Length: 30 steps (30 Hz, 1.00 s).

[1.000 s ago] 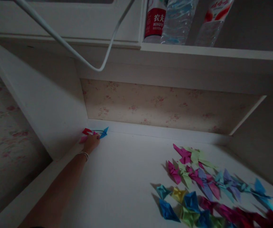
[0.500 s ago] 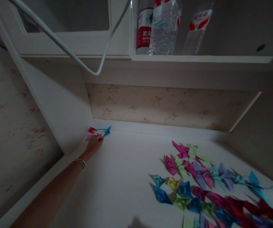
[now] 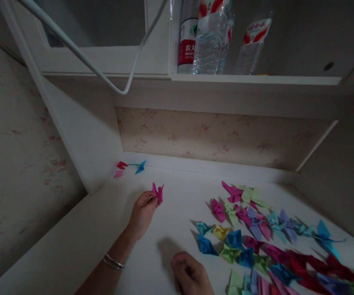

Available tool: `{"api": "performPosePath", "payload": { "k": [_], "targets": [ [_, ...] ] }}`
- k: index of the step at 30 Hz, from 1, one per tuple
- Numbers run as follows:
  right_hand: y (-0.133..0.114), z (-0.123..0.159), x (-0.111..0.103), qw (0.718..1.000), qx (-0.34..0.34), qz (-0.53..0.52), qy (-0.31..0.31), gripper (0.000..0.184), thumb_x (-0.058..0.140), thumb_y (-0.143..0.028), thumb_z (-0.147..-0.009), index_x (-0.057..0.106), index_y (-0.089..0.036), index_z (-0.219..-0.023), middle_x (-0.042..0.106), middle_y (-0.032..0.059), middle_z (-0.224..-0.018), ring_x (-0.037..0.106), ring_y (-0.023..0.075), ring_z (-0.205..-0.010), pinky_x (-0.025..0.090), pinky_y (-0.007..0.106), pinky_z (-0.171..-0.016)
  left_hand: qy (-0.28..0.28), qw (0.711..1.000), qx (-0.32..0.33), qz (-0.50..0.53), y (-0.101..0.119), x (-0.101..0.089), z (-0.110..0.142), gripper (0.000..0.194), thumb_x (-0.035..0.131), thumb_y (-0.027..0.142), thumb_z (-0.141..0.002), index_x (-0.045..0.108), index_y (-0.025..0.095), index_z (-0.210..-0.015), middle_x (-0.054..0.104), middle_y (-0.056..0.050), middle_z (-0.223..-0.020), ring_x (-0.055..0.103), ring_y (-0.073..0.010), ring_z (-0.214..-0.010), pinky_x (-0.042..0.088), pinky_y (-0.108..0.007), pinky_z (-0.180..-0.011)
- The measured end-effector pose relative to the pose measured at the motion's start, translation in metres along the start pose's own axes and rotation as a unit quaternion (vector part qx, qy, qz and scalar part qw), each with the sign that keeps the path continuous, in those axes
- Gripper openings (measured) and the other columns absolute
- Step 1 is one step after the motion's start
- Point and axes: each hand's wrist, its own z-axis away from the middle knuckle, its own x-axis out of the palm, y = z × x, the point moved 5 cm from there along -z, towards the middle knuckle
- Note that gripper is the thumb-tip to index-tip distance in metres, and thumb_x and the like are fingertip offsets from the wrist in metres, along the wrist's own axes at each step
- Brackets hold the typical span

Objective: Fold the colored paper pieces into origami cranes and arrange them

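Observation:
A small magenta folded-paper crane (image 3: 159, 194) is pinched between the thumb and fingers of my left hand (image 3: 142, 213), just above the white desk. My right hand (image 3: 192, 272) is at the bottom edge, its fingers curled in; no object shows in it. At the far left corner of the desk lie a red folded piece (image 3: 122, 165), a pink one (image 3: 118, 173) and a blue crane (image 3: 140, 167). To the right of my hands, rows of folded paper pieces in many colours spread out, among them a blue one (image 3: 206, 244) and a yellow one (image 3: 220, 232).
Overhead, a white shelf (image 3: 256, 79) holds a clear plastic bottle (image 3: 209, 43), a leaning bottle (image 3: 252, 43) and a red-and-white labelled bottle (image 3: 187, 47). A white cable (image 3: 103, 78) loops down in front of the cabinet. A side panel (image 3: 75, 135) bounds the desk on the left.
My left hand has moved right and nearer from the far left corner, carrying the magenta crane. My right hand has come into view at the bottom. The view has shifted slightly.

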Motion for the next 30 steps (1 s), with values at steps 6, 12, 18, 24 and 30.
{"api": "performPosePath", "payload": {
  "k": [6, 12, 18, 24, 30],
  "targets": [
    [-0.023, -0.060, 0.000, 0.979, -0.020, -0.192, 0.068, 0.040, 0.062, -0.055, -0.076, 0.060, -0.017, -0.088, 0.044, -0.0076, -0.055, 0.031, 0.0049, -0.038, 0.020, 0.018, -0.034, 0.004, 0.987, -0.104, 0.120, -0.023, 0.026, 0.030, 0.053, 0.068, 0.013, -0.077, 0.051, 0.032, -0.124, 0.064, -0.001, -0.098, 0.061, -0.0104, -0.082, 0.050, -0.025, -0.079],
    [-0.013, -0.078, 0.009, 0.934, 0.004, -0.354, 0.058, 0.049, 0.070, -0.048, -0.073, 0.063, -0.016, -0.109, 0.047, -0.0066, -0.055, 0.032, 0.0039, -0.040, 0.020, 0.016, -0.035, -0.029, 0.974, -0.180, 0.132, -0.040, 0.023, 0.035, 0.025, 0.071, 0.011, -0.074, 0.066, 0.016, -0.098, 0.066, -0.005, -0.097, 0.062, -0.0121, -0.084, 0.051, -0.022, -0.079],
    [-0.009, -0.070, 0.010, 0.913, 0.035, -0.404, 0.039, 0.058, 0.077, -0.038, -0.068, 0.059, -0.018, -0.119, 0.047, -0.0076, -0.053, 0.030, 0.0021, -0.039, 0.018, 0.014, -0.035, -0.046, 0.964, -0.227, 0.132, -0.045, 0.027, 0.042, 0.020, 0.072, 0.011, -0.073, 0.067, 0.015, -0.092, 0.067, -0.005, -0.092, 0.062, -0.0117, -0.081, 0.052, -0.020, -0.073],
    [-0.016, -0.067, 0.004, 0.907, -0.001, -0.419, 0.051, 0.037, 0.079, -0.032, -0.066, 0.066, -0.017, -0.098, 0.040, -0.0097, -0.048, 0.027, 0.0020, -0.039, 0.018, 0.014, -0.036, -0.080, 0.963, -0.235, 0.108, -0.050, 0.029, 0.045, 0.019, 0.070, 0.014, -0.075, 0.065, 0.016, -0.093, 0.065, -0.004, -0.090, 0.061, -0.0112, -0.075, 0.049, -0.021, -0.068],
    [-0.011, -0.068, 0.001, 0.919, -0.032, -0.387, 0.071, 0.029, 0.078, -0.034, -0.068, 0.063, -0.018, -0.087, 0.033, -0.0119, -0.045, 0.021, 0.0019, -0.038, 0.014, 0.016, -0.036, -0.095, 0.963, -0.238, 0.079, -0.052, 0.030, 0.046, 0.018, 0.069, 0.015, -0.075, 0.064, 0.017, -0.092, 0.064, -0.004, -0.085, 0.059, -0.0128, -0.072, 0.044, -0.023, -0.065]
  ]
}}
